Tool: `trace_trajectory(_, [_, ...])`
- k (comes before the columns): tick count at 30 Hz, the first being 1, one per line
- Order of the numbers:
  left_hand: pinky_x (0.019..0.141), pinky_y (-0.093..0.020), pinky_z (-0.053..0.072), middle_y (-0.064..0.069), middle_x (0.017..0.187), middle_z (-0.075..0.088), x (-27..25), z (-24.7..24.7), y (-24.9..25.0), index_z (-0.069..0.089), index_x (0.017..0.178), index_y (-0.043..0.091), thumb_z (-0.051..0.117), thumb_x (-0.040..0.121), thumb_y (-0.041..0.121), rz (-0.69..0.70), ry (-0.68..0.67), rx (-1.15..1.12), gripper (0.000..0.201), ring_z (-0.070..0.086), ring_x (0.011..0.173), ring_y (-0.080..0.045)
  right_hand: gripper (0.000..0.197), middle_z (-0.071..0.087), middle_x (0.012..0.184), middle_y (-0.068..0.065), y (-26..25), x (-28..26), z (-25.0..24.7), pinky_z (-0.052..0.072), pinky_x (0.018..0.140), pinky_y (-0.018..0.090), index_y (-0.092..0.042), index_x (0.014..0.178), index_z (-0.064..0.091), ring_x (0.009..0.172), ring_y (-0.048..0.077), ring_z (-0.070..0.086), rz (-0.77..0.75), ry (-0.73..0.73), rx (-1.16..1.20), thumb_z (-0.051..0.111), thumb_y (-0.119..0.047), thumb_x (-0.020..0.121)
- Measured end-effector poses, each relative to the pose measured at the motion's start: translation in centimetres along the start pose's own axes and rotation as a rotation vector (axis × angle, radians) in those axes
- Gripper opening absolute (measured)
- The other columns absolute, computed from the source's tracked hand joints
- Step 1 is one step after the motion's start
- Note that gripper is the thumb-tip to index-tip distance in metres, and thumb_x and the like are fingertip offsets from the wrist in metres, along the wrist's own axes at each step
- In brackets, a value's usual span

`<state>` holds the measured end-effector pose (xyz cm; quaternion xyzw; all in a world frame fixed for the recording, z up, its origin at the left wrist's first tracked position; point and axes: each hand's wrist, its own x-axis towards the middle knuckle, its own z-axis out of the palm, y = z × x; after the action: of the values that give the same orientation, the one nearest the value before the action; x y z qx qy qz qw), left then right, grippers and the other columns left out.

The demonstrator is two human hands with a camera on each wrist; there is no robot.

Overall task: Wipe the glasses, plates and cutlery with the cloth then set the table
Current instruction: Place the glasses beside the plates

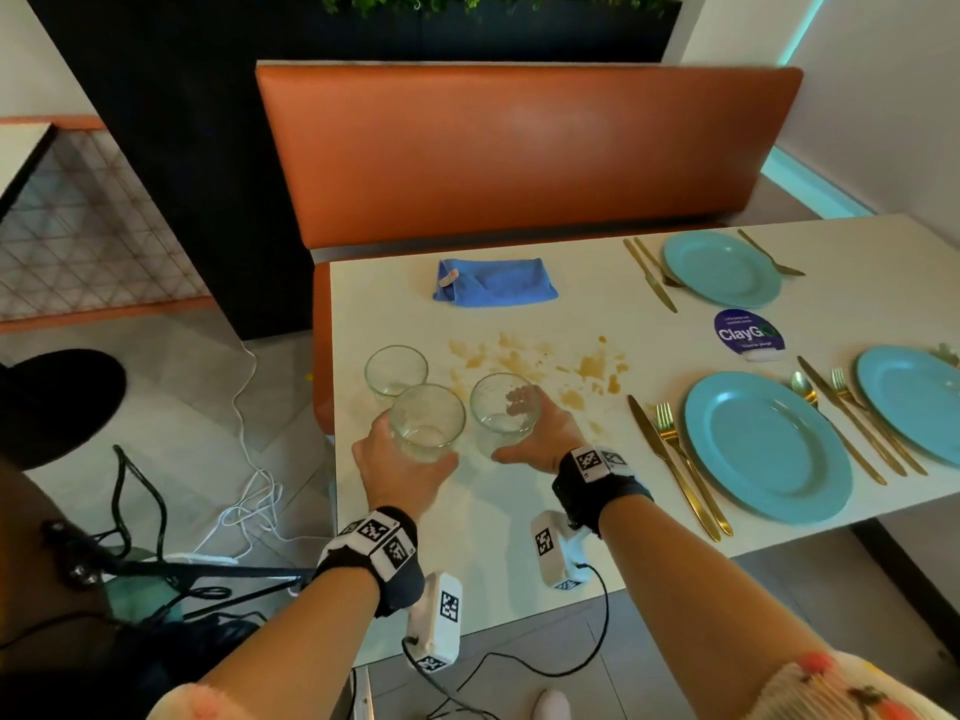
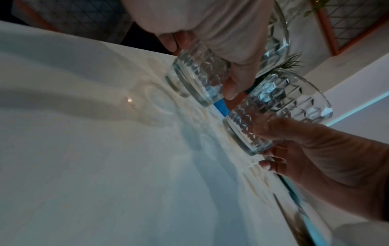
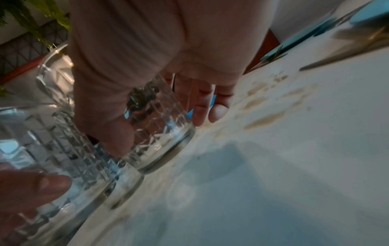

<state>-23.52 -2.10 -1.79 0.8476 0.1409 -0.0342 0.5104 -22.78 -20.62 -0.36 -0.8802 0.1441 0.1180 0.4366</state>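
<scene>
Three clear cut glasses stand close together at the table's left end. My left hand (image 1: 400, 459) grips the middle glass (image 1: 426, 423) (image 2: 200, 73) round its side. Beside it, my right hand (image 1: 540, 433) (image 2: 315, 149) grips the right glass (image 1: 503, 413) (image 3: 160, 129), with its fingers showing through the glass. The third glass (image 1: 396, 371) stands free behind them. I cannot tell whether the held glasses touch the table. A folded blue cloth (image 1: 496, 283) lies near the far edge. Three light blue plates (image 1: 769, 449) (image 1: 722, 267) (image 1: 909, 402) lie to the right with gold cutlery (image 1: 675, 459) beside them.
Brown stains (image 1: 540, 361) spread over the white table (image 1: 467, 553) just beyond the glasses. A round purple sign (image 1: 748, 335) stands between the plates. An orange bench (image 1: 519, 148) runs along the far side. Cables lie on the floor (image 1: 249, 485) to the left.
</scene>
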Motion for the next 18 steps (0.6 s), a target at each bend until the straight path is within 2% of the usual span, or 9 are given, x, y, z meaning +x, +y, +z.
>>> trace_trajectory(3, [0.096, -0.025, 0.037, -0.004, 0.114, 0.041, -0.6, 1.2, 2.8, 0.042, 0.131, 0.016, 0.086, 0.059, 0.02, 0.07, -0.039, -0.048, 0.085, 0.036, 0.121, -0.022, 0.076, 0.058, 0.11, -0.003, 0.2, -0.3, -3.0, 0.041, 0.086, 0.019, -0.018, 0.123, 0.047, 0.109, 0.017, 0.056, 0.002, 0.082, 0.017, 0.086, -0.014, 0.059])
trace_trajectory(6, [0.092, -0.021, 0.033, 0.001, 0.11, 0.037, -0.7, 3.3, 6.2, 0.045, 0.128, 0.017, 0.085, 0.06, 0.019, 0.139, -0.075, -0.098, 0.079, 0.036, 0.121, -0.021, 0.073, 0.057, 0.104, -0.007, 0.4, -0.7, -6.9, 0.041, 0.084, 0.02, -0.02, 0.12, 0.048, 0.103, 0.015, 0.057, 0.008, 0.176, 0.008, 0.086, -0.017, 0.058])
trace_trajectory(8, [0.09, -0.02, 0.033, 0.001, 0.109, 0.038, -0.6, 5.0, 8.8, 0.046, 0.126, 0.017, 0.084, 0.06, 0.019, 0.17, -0.1, -0.111, 0.077, 0.038, 0.121, -0.021, 0.072, 0.059, 0.105, -0.005, 1.2, -0.7, -9.9, 0.042, 0.084, 0.022, -0.02, 0.118, 0.05, 0.105, 0.018, 0.058, 0.017, 0.236, 0.024, 0.087, -0.018, 0.056])
trace_trajectory(10, [0.088, -0.019, 0.034, -0.006, 0.116, 0.043, -0.5, 7.0, 11.4, 0.046, 0.126, 0.017, 0.084, 0.06, 0.019, 0.198, -0.126, -0.124, 0.077, 0.038, 0.121, -0.022, 0.075, 0.062, 0.11, -0.001, 2.2, -0.6, -13.0, 0.046, 0.089, 0.027, -0.022, 0.117, 0.05, 0.106, 0.02, 0.059, 0.042, 0.297, 0.017, 0.087, -0.024, 0.052])
trace_trajectory(14, [0.087, -0.018, 0.031, -0.012, 0.122, 0.043, -0.4, 11.7, 16.5, 0.046, 0.127, 0.016, 0.084, 0.061, 0.018, 0.253, -0.19, -0.144, 0.076, 0.036, 0.121, -0.022, 0.081, 0.06, 0.119, 0.001, 4.7, 0.0, -19.9, 0.045, 0.095, 0.032, -0.022, 0.123, 0.047, 0.111, 0.021, 0.056, 0.071, 0.374, -0.046, 0.086, -0.032, 0.053])
trace_trajectory(16, [0.091, -0.02, 0.033, -0.012, 0.124, 0.042, 0.0, 14.6, 18.9, 0.047, 0.126, 0.016, 0.084, 0.061, 0.018, 0.272, -0.209, -0.148, 0.074, 0.038, 0.121, -0.023, 0.077, 0.059, 0.119, 0.002, 6.4, 0.5, -23.7, 0.043, 0.09, 0.028, -0.02, 0.124, 0.047, 0.11, 0.021, 0.055, 0.098, 0.403, -0.032, 0.085, -0.028, 0.057])
trace_trajectory(18, [0.095, -0.025, 0.037, -0.012, 0.125, 0.042, 0.5, 17.8, 21.3, 0.047, 0.126, 0.015, 0.084, 0.061, 0.02, 0.281, -0.226, -0.139, 0.076, 0.04, 0.121, -0.025, 0.071, 0.059, 0.116, 0.002, 8.4, 1.3, -27.4, 0.041, 0.082, 0.024, -0.02, 0.122, 0.05, 0.102, 0.019, 0.054, 0.132, 0.445, -0.009, 0.084, -0.024, 0.059])
